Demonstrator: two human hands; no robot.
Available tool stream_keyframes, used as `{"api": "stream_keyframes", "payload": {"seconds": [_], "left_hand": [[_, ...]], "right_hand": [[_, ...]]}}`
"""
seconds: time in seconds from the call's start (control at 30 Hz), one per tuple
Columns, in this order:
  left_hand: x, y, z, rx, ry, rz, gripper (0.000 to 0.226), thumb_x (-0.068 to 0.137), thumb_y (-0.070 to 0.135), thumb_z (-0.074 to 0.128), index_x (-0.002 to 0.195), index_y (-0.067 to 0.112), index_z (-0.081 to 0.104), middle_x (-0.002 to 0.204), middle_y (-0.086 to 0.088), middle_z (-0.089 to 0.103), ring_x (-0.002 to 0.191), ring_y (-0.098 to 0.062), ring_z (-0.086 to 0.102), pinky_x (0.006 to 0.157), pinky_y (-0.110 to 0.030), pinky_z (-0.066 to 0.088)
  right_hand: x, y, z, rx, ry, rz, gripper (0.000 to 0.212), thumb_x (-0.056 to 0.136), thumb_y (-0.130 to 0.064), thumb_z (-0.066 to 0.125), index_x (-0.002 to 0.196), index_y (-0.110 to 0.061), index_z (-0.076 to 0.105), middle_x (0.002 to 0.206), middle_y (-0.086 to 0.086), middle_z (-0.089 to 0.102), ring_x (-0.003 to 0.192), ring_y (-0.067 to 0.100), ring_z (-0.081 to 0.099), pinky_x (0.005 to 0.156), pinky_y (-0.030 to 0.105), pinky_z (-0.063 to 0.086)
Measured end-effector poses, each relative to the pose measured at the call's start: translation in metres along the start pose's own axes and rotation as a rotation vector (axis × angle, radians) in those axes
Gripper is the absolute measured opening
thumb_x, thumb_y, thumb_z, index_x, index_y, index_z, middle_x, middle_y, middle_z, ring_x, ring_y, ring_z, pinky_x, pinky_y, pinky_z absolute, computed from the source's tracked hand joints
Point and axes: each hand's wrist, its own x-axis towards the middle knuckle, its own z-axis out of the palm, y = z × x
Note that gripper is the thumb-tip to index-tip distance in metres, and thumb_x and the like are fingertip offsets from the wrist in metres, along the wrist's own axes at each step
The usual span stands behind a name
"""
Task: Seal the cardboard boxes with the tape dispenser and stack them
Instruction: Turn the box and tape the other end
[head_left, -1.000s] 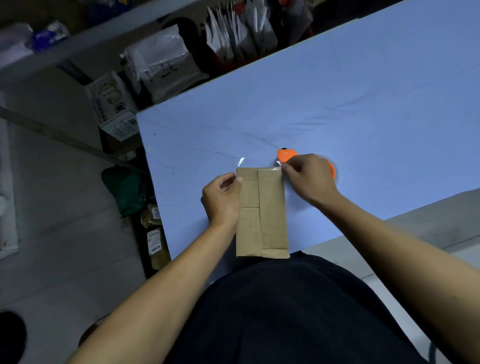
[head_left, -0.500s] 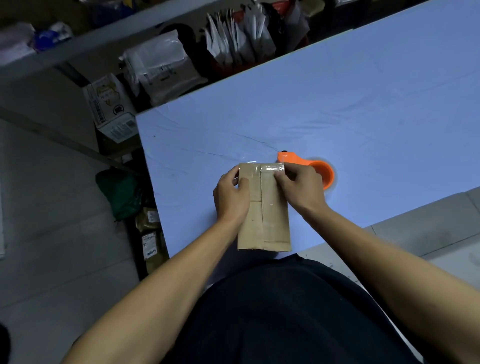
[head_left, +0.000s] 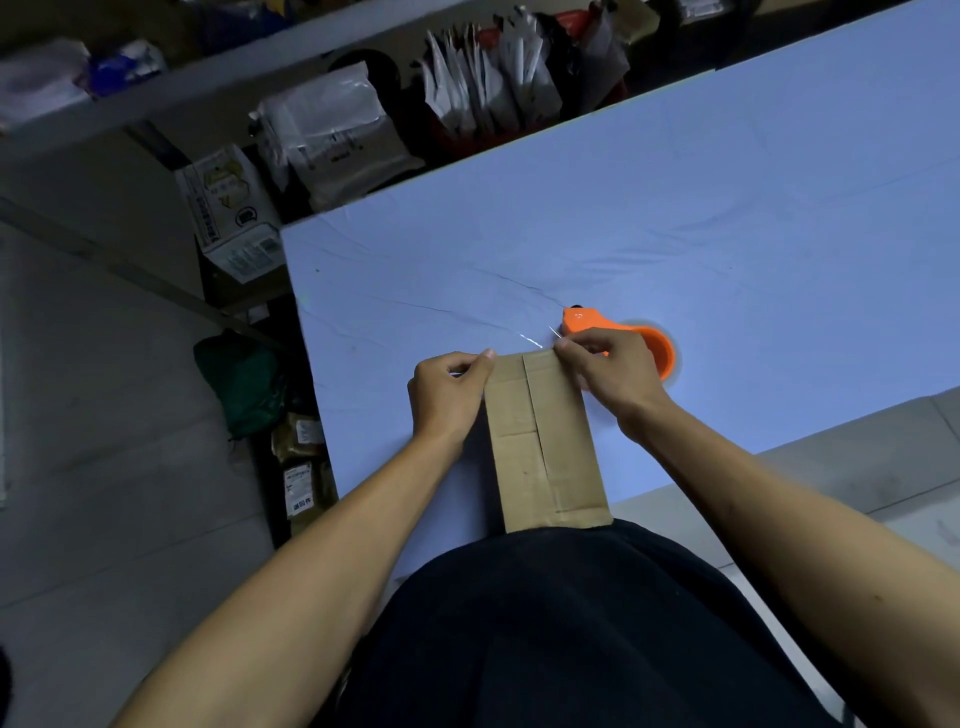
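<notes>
Blue cloth is spread over the counter (head_left: 727, 208), and the work is done near its front left corner. One brown cardboard box (head_left: 545, 441) is laid flat there, with its near end against the person's dark shirt. A long seam is seen down the middle of the box. Whether tape is already stuck along it cannot be told in this dim light. A thin shiny strip of tape (head_left: 530, 340) is seen just past the far end of the box, so that end seems to be the part being sealed now.

The left hand (head_left: 449, 397) is curled on the far left edge of the box and holds it. The right hand (head_left: 608, 376) is curled at the far right corner, with fingers pinched there; it looks as if the tape is being pinched, but this cannot be told for sure. The orange tape dispenser (head_left: 623, 338) is lying on the counter just behind the right hand. It is not gripped.

No other box is seen on the counter, and no stack is seen, so most of the task is likely left to do.

Beyond the counter, a shelf (head_left: 156, 93), white bags (head_left: 332, 130) and a printed carton (head_left: 228, 208) are kept. Nothing is seen blocking the work.
</notes>
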Motion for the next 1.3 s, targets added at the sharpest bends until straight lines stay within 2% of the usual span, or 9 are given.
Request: {"api": "stream_keyframes", "payload": {"seconds": [0.13, 0.23, 0.33, 0.5, 0.67, 0.8, 0.93, 1.07, 1.3], "left_hand": [[0.003, 0.001, 0.0, -0.034, -0.022, -0.016, 0.02, 0.087, 0.03, 0.075, 0.073, 0.016, 0.077, 0.073, 0.004, 0.074, 0.062, 0.004, 0.06, 0.063, -0.009, 0.044], [0.009, 0.003, -0.003, -0.004, -0.091, 0.009, 0.023, 0.088, 0.03, 0.073, 0.072, 0.014, 0.076, 0.075, 0.002, 0.074, 0.071, -0.005, 0.064, 0.071, -0.017, 0.047], [0.017, 0.007, -0.007, 0.103, -0.17, 0.068, 0.027, 0.09, 0.03, 0.069, 0.07, 0.011, 0.072, 0.075, 0.0, 0.072, 0.071, -0.011, 0.063, 0.071, -0.022, 0.046], [0.018, 0.008, -0.003, -0.023, -0.183, -0.014, 0.027, 0.09, 0.027, 0.071, 0.073, 0.006, 0.072, 0.071, -0.007, 0.066, 0.062, -0.009, 0.055, 0.069, -0.027, 0.046], [0.019, 0.01, 0.001, -0.149, -0.155, -0.165, 0.031, 0.088, 0.03, 0.072, 0.078, 0.001, 0.071, 0.078, -0.003, 0.063, 0.077, -0.011, 0.055, 0.07, -0.031, 0.043], [0.018, 0.017, 0.004, -0.238, -0.147, -0.236, 0.041, 0.083, 0.026, 0.07, 0.082, -0.014, 0.057, 0.077, -0.007, 0.052, 0.076, -0.016, 0.048, 0.066, -0.033, 0.038], [0.011, 0.024, 0.014, -0.228, -0.057, -0.229, 0.039, 0.07, 0.025, 0.064, 0.068, -0.007, 0.042, 0.069, -0.006, 0.034, 0.068, -0.02, 0.031, 0.062, -0.034, 0.03], [0.008, 0.031, 0.021, -0.17, 0.106, -0.269, 0.038, 0.07, 0.016, 0.06, 0.055, 0.016, 0.025, 0.058, -0.001, 0.02, 0.062, -0.02, 0.019, 0.054, -0.032, 0.019], [0.008, 0.034, 0.025, -0.252, 0.168, -0.323, 0.043, 0.072, 0.013, 0.063, 0.052, 0.02, 0.026, 0.051, 0.007, 0.02, 0.055, -0.016, 0.018, 0.051, -0.024, 0.018]], "right_hand": [[0.003, -0.006, -0.002, 0.068, -0.019, 0.073, 0.015, 0.09, -0.022, 0.071, 0.078, -0.014, 0.076, 0.066, -0.006, 0.063, 0.066, 0.011, 0.057, 0.063, 0.027, 0.055], [0.005, -0.009, -0.005, 0.07, -0.019, 0.097, 0.015, 0.09, -0.017, 0.07, 0.079, -0.008, 0.075, 0.061, -0.005, 0.061, 0.061, 0.01, 0.055, 0.048, 0.014, 0.044], [0.006, -0.011, -0.005, 0.054, -0.029, 0.114, 0.016, 0.091, -0.018, 0.069, 0.081, -0.005, 0.074, 0.061, -0.003, 0.059, 0.056, 0.007, 0.052, 0.042, 0.012, 0.039], [0.01, -0.013, -0.005, 0.098, -0.057, 0.155, 0.018, 0.09, -0.018, 0.07, 0.079, -0.005, 0.071, 0.062, 0.0, 0.057, 0.056, 0.01, 0.051, 0.045, 0.017, 0.042], [0.017, -0.021, -0.001, 0.147, -0.069, 0.25, 0.013, 0.089, -0.012, 0.064, 0.078, -0.006, 0.068, 0.069, 0.008, 0.053, 0.067, 0.018, 0.047, 0.052, 0.022, 0.04], [0.022, -0.024, 0.002, 0.116, -0.109, 0.257, 0.011, 0.086, -0.012, 0.061, 0.076, -0.009, 0.059, 0.069, 0.008, 0.039, 0.07, 0.022, 0.037, 0.056, 0.028, 0.032], [0.026, -0.022, 0.006, 0.041, -0.091, 0.229, 0.028, 0.09, -0.026, 0.068, 0.073, -0.011, 0.053, 0.065, 0.006, 0.036, 0.064, 0.018, 0.035, 0.06, 0.029, 0.031], [0.031, -0.02, 0.015, -0.022, -0.037, 0.242, 0.027, 0.088, -0.023, 0.07, 0.07, -0.013, 0.053, 0.061, 0.003, 0.041, 0.057, 0.015, 0.038, 0.056, 0.027, 0.033], [0.033, -0.022, 0.02, -0.041, 0.026, 0.249, 0.025, 0.085, -0.022, 0.07, 0.067, -0.014, 0.055, 0.057, -0.001, 0.045, 0.059, 0.016, 0.042, 0.062, 0.033, 0.037]]}}
